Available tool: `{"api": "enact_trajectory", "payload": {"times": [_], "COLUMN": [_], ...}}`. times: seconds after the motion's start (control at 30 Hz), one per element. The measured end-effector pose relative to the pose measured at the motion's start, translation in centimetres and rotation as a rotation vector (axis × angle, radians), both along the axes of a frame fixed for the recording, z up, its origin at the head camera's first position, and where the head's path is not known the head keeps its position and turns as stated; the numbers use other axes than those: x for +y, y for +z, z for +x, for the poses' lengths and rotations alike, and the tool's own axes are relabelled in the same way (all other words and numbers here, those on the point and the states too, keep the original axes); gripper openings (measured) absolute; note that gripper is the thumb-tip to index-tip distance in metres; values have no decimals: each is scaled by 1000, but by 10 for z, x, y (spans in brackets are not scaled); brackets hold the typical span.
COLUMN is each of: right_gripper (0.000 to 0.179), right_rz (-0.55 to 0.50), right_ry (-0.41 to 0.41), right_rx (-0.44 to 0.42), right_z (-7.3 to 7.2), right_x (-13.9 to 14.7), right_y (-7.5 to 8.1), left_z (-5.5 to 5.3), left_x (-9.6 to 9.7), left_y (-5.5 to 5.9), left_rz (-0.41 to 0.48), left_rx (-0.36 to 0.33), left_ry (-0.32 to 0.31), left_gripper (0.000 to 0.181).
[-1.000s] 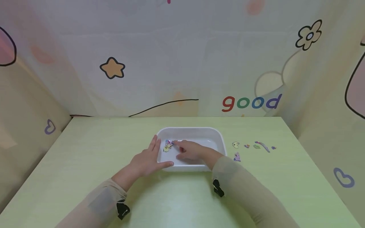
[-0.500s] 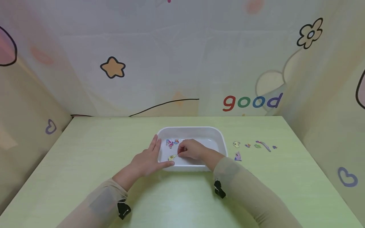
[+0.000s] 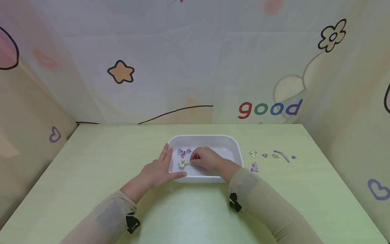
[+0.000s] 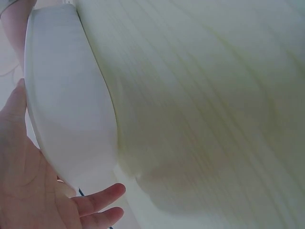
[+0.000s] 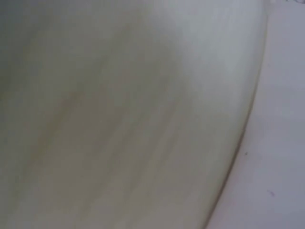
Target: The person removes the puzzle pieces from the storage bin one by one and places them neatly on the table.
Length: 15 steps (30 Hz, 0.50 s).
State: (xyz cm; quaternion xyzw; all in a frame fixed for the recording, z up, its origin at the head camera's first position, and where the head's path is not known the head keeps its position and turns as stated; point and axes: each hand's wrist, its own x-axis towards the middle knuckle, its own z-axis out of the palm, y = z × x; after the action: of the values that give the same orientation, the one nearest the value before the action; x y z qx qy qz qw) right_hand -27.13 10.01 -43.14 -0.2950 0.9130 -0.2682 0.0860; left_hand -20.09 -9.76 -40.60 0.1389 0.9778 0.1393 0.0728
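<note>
Printed cloth [image 3: 170, 67] hangs behind the white tray [image 3: 198, 180]. Inside the tray's left half, the yellow cutout [image 3: 182, 164] points its long axis sideways; the right hand [image 3: 207, 160], nearer, seems to pinch its right end, though it's small to judge. The left hand [image 3: 155, 172] spreads against the tray's left end.

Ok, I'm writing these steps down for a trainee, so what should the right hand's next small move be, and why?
Probably lay the yellow cutout flat and let go: the right hand seems to pinch its edge inside the white tray, and the left hand rests against the tray's left end.
</note>
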Motion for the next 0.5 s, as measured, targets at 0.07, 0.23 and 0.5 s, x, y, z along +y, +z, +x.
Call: {"api": "enact_trajectory", "payload": {"times": [0.07,0.23,0.5], "right_gripper": [4,5,7], "right_rz": [-17,-59,-151], "right_ry": [-22,-96,-213], "right_rx": [1,-37,-130], "right_z": [-1,-4,-2], "right_x": [1,5,19], "right_y": [1,5,13], "left_z": [0,0,1], "left_x": [0,0,-1], "left_y": [0,-1,2], "left_rz": [-1,-11,-27], "left_rx": [-5,-2,-3], "left_ry": [-3,1,4], "left_gripper": [107,107,107]}}
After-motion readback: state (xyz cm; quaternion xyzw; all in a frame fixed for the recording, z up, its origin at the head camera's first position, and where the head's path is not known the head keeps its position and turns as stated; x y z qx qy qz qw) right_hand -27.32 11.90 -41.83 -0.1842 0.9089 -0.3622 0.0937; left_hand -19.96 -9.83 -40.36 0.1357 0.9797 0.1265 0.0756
